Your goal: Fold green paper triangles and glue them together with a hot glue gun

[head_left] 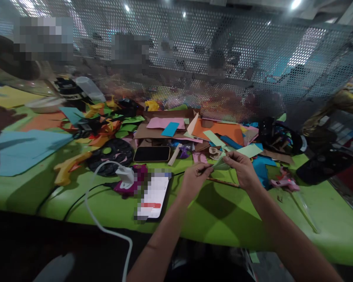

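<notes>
Between my two hands is a small piece of pale green paper [220, 163], raised a little above the green table [223, 223]. My left hand [196, 176] pinches its left edge between thumb and fingers. The right side is gripped by my right hand [240, 164], thumb on top. Just under the paper lies a thin brown stick [223, 182]. Behind the paper sits a small beige crumpled piece [215, 152] whose kind I cannot make out. A lit phone [155, 196] lies left of my left forearm.
A purple power socket [132, 182] with a white plug and cable stands left, near a yellow glue gun [70, 168] and a dark round tray [111, 154]. A pink glue gun [285, 183] lies right. Paper scraps spread behind, before a perforated metal screen [176, 51]. Another person's hand [0, 121] shows far left.
</notes>
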`<move>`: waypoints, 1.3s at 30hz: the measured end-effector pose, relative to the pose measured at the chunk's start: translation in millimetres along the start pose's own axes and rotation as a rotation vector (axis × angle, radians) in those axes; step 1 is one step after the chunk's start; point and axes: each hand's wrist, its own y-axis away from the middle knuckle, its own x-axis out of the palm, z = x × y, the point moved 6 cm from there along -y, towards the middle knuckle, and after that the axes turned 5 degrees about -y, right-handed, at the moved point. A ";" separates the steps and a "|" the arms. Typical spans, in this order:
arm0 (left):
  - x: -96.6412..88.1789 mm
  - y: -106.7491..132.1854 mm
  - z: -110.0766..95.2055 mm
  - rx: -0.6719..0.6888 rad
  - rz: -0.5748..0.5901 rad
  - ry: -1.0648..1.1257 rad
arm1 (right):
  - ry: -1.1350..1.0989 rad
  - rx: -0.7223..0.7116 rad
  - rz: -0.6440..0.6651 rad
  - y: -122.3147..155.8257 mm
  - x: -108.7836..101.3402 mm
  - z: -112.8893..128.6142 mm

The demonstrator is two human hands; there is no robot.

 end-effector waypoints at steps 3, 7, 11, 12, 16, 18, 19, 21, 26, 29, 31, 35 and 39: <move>0.4 0.1 -2.4 0.019 0.005 -0.006 | -0.025 0.009 -0.007 0.7 -0.3 -1.2; 0.8 0.4 -0.8 0.008 -0.006 0.016 | -0.073 0.010 0.002 0.3 -0.1 -3.5; -0.6 0.8 4.8 -0.053 -0.031 0.066 | -0.099 0.024 0.014 -1.1 -0.7 -5.1; -1.6 0.9 6.2 -0.073 -0.045 0.085 | -0.096 0.023 0.022 -1.5 -0.7 -5.2; -5.4 1.6 11.4 -0.153 -0.113 0.186 | -0.047 0.021 0.040 -2.3 -0.9 -9.0; -4.5 1.7 12.6 -0.166 -0.111 0.218 | -0.057 0.018 0.001 -2.4 -2.4 -12.0; -3.3 1.6 13.1 -0.172 -0.100 0.235 | -0.070 0.014 -0.022 -2.3 -3.1 -13.1; -1.0 1.7 14.3 -0.187 -0.077 0.276 | -0.092 0.008 -0.048 -2.0 -3.3 -14.3; -0.9 1.6 14.0 -0.185 -0.088 0.311 | -0.134 0.020 -0.028 -1.3 -0.7 -12.8; -0.9 1.6 13.3 -0.181 -0.082 0.307 | -0.115 0.021 -0.039 -0.8 -1.8 -10.1; -1.1 1.7 13.2 -0.180 -0.082 0.304 | -0.096 0.011 -0.041 -0.3 -2.3 -7.6; -1.2 1.6 13.9 -0.179 -0.080 0.305 | -0.068 -0.010 -0.020 0.8 -1.4 -4.6; -0.1 1.3 13.7 -0.145 -0.062 0.281 | -0.030 -0.020 -0.021 1.0 -2.5 -5.6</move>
